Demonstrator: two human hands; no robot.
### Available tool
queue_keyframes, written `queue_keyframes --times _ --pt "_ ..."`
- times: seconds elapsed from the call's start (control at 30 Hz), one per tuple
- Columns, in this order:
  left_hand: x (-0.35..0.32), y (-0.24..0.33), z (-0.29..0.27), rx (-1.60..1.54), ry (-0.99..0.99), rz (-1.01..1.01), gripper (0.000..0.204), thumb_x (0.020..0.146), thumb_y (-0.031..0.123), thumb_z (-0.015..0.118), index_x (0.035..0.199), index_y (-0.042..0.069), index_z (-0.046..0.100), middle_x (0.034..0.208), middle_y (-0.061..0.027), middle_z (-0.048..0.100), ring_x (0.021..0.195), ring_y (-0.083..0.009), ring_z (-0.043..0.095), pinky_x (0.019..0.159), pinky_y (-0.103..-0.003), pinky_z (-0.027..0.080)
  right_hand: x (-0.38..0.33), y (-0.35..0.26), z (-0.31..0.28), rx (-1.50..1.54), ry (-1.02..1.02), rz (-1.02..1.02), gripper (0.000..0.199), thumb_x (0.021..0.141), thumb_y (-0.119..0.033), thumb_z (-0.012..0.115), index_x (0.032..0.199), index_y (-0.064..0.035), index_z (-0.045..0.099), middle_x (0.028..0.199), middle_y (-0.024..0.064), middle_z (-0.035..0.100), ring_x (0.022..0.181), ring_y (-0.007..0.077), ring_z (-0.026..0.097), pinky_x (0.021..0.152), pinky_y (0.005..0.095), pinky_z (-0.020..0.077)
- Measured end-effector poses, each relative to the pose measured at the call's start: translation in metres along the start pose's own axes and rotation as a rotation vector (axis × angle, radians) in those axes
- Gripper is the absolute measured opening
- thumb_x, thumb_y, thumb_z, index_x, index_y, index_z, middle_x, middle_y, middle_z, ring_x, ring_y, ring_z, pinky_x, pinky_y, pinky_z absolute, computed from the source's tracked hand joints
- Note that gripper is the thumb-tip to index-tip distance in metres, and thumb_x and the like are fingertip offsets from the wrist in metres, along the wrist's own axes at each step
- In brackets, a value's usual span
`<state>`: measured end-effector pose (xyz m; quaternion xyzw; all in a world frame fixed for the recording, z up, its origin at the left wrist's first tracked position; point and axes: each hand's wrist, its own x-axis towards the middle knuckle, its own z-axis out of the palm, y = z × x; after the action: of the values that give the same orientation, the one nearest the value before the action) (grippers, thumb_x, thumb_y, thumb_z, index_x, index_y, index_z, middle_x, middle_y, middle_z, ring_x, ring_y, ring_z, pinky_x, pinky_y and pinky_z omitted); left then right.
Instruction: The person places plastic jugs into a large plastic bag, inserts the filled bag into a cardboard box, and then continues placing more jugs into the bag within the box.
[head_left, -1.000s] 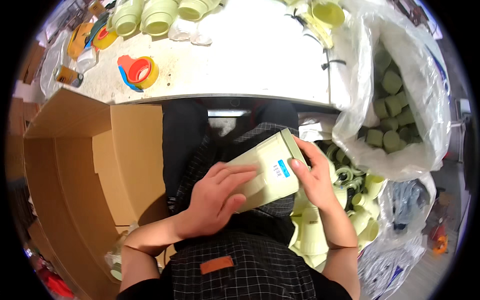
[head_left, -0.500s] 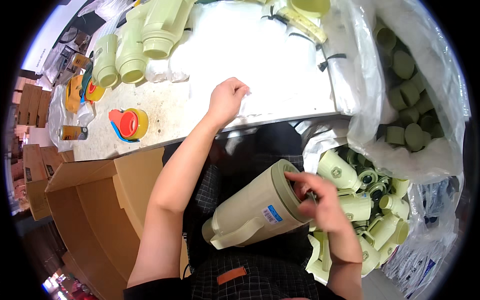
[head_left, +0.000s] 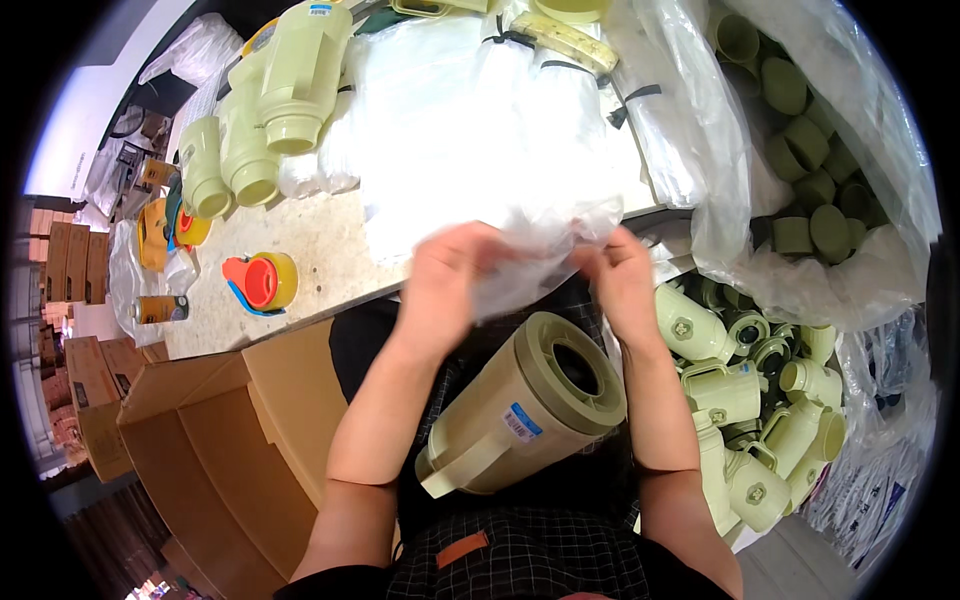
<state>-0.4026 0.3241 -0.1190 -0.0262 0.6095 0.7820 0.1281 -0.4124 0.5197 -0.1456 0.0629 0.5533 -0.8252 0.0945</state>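
Between my two hands stretches a clear plastic bag (head_left: pixel 545 255), above my lap by the table's front edge. My left hand (head_left: pixel 447 272), smeared by motion, is closed on the bag's left side. My right hand (head_left: pixel 622 282) pinches its right side. Below them a pale green vacuum jug (head_left: pixel 500 420) lies tilted on my lap, its handle toward me and its round mouth facing up and right. A blue and white label sticks to its side. Neither hand touches the jug.
Flat clear bags (head_left: pixel 440 130) lie stacked on the table (head_left: pixel 215 325). Pale green jug bodies (head_left: pixel 300 80) and a tape roll (head_left: pixel 265 280) are to the left. An opened carton (head_left: pixel 200 440) stands below. At right are a bag of green cups (head_left: pixel 800 150) and several piled jugs (head_left: pixel 750 480).
My left hand has come off the bag stack toward me with a bag. My right hand has left the jug's mouth and moved up to the bag. The jug stays on my lap.
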Motion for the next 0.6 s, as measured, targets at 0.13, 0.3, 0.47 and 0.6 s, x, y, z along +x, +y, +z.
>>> queue_keyframes --times 0.13,0.3,0.47,0.6 --pt "-0.011 -0.027 0.006 -0.157 -0.036 0.171 0.026 0.105 0.026 0.052 0.097 0.002 0.059 0.089 -0.0090 0.067 0.080 -0.0166 0.064 0.072 -0.031 0.053 -0.020 0.005 -0.001 -0.840 -0.082 -0.239 0.018 0.082 0.001 0.074 0.095 -0.0023 0.062 0.099 0.0074 0.069 0.090 0.0148 0.066 0.080 0.0288 0.0541" --pt "-0.039 -0.010 -0.031 0.028 -0.155 0.078 0.010 0.091 0.003 0.065 0.096 0.006 0.056 0.071 0.0033 0.050 0.066 -0.0088 0.050 0.061 -0.024 0.043 -0.015 0.050 -0.088 0.694 0.338 0.101 0.002 0.098 -0.007 0.057 0.098 -0.0044 0.058 0.084 0.0037 0.061 0.070 0.0135 0.058 0.059 0.0245 0.0508" --pt "-0.076 -0.007 -0.014 0.430 0.084 0.271 0.039 0.076 0.003 0.073 0.113 0.005 0.058 0.086 -0.0039 0.049 0.072 -0.0138 0.048 0.059 -0.030 0.042 -0.125 0.096 -0.043 -0.179 0.573 -0.508 0.014 0.100 -0.017 0.055 0.102 -0.0032 0.054 0.099 0.0069 0.054 0.083 0.0156 0.053 0.073 0.0287 0.0459" --pt "-0.181 0.015 -0.017 0.924 0.014 0.394 0.069 0.067 0.016 0.083 0.128 0.002 0.052 0.095 -0.0128 0.056 0.081 -0.0284 0.059 0.064 -0.035 0.049 -0.196 0.114 -0.023 -0.613 -0.034 -0.295 0.028 0.094 -0.016 0.058 0.115 0.0013 0.053 0.116 0.0198 0.057 0.109 0.0335 0.057 0.089 0.0399 0.0469"
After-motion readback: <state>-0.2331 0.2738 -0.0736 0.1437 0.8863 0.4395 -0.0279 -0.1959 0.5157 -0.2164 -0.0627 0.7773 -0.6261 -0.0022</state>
